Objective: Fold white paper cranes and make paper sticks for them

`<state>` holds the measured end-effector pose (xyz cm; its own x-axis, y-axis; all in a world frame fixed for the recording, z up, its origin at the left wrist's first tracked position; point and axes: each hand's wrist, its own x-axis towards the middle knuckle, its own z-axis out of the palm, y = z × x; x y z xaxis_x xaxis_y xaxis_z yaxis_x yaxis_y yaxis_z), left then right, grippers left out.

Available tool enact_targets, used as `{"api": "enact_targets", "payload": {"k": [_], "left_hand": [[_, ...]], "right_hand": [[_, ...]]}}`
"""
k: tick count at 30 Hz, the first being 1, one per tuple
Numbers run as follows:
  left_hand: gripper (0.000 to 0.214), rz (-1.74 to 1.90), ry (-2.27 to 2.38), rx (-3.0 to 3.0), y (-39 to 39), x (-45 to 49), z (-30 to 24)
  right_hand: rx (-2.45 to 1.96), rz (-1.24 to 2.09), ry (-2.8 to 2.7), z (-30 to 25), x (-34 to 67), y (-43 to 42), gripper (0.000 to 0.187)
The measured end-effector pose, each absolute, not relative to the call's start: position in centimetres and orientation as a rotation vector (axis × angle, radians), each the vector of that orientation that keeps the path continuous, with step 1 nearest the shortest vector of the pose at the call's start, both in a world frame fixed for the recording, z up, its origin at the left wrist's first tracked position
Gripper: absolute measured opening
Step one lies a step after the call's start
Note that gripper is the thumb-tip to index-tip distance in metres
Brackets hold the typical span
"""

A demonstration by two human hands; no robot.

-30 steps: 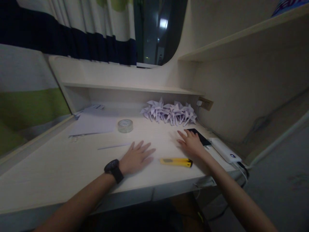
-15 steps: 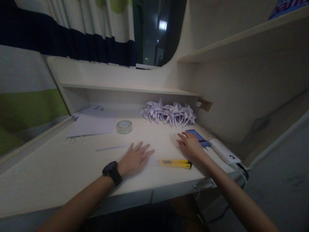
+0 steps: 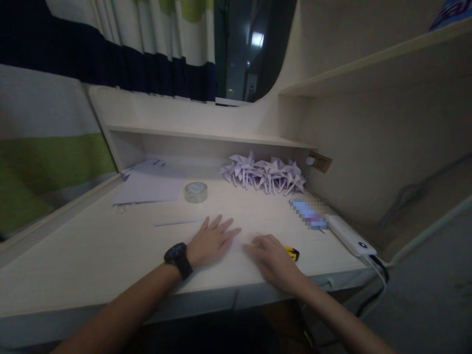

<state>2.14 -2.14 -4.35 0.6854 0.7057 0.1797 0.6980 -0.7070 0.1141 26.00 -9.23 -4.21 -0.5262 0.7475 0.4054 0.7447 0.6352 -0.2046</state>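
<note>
My left hand (image 3: 211, 243), with a black watch (image 3: 179, 258) on its wrist, lies flat on the desk with its fingers spread. A thin white paper strip or stick (image 3: 175, 223) lies just beyond it. My right hand (image 3: 271, 258) is curled over a yellow utility knife (image 3: 292, 253), thumb and fingers closed around its body. The knife's black-tipped rear end shows to the right of the hand, and a sliver of yellow shows by the fingers; the rest is covered. A roll of clear tape (image 3: 196, 192) stands beyond my left hand.
Several white paper pinwheels (image 3: 263, 173) are piled at the back of the desk (image 3: 92, 260). White paper sheets (image 3: 151, 184) lie at the back left. On the right are a phone (image 3: 309, 214) and a white power bank (image 3: 352, 237) with cables. A shelf (image 3: 210, 133) runs above the back.
My right hand has moved from beside the phone towards me and to the left, and has closed on the utility knife. My left hand stays flat on the desk. The view has shifted slightly.
</note>
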Motion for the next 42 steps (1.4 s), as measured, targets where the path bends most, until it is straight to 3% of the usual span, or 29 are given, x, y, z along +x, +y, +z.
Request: {"api": "enact_targets", "payload": {"k": [11, 36, 42], "left_hand": [[0.047, 0.334, 1.188, 2.848, -2.2, 2.1, -4.3], [0.05, 0.326, 1.226, 2.891, -1.2, 0.7, -5.3], [0.05, 0.333, 1.219, 2.893, -1.3, 0.6, -5.2]], "right_hand": [[-1.199, 0.005, -2.443, -3.6, 25.6, -10.3, 0.025], [-1.08, 0.142, -2.4, -3.2, 26.0, -9.7, 0.032], [-1.15, 0.181, -2.31, -4.0, 26.2, -9.2, 0.017]]}}
